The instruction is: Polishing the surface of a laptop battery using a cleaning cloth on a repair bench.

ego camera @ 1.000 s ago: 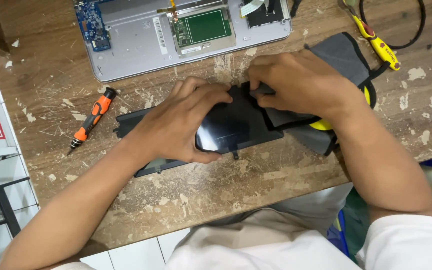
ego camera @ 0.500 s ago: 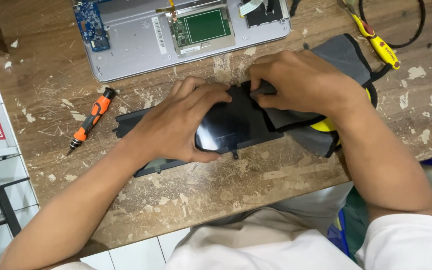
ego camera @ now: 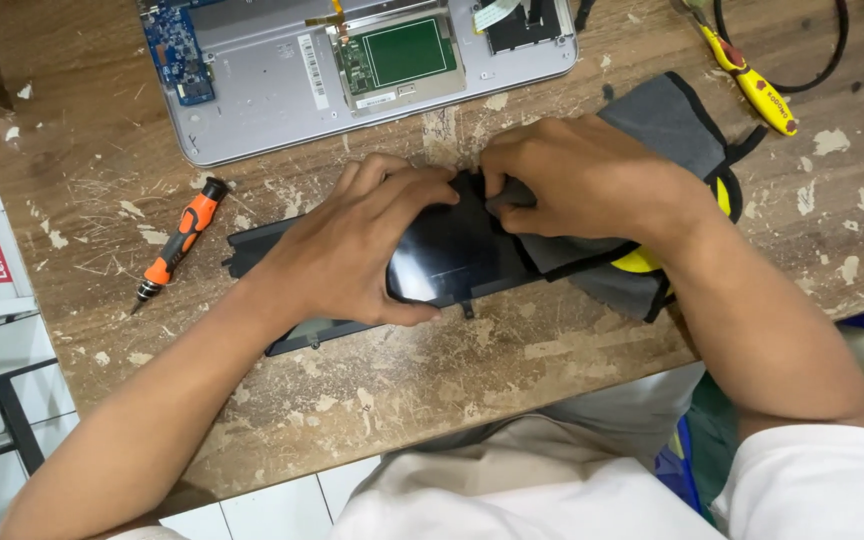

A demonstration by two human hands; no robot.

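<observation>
Long flat black battery pack (ego camera: 452, 255) is lying on the wooden worktop (ego camera: 512, 400), approx. mid-worktop, nearer the front edge than the back, running diagonally w/ its left end lower toward the front-left and its right end angling up toward the back-right. Top surface is glossy, reflecting light; a small tab is sticking out along its front edge. Right end is sitting on a grey cloth pouch (ego camera: 657, 125) w/ black trim.

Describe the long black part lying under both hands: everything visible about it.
The long black part is a flat, glossy, plastic-looking slab lying slanted on the worn wooden table, in front of the opened laptop base. The left hand presses its middle; the right hand pinches its upper edge. Its right end rests on a grey pouch.
</observation>
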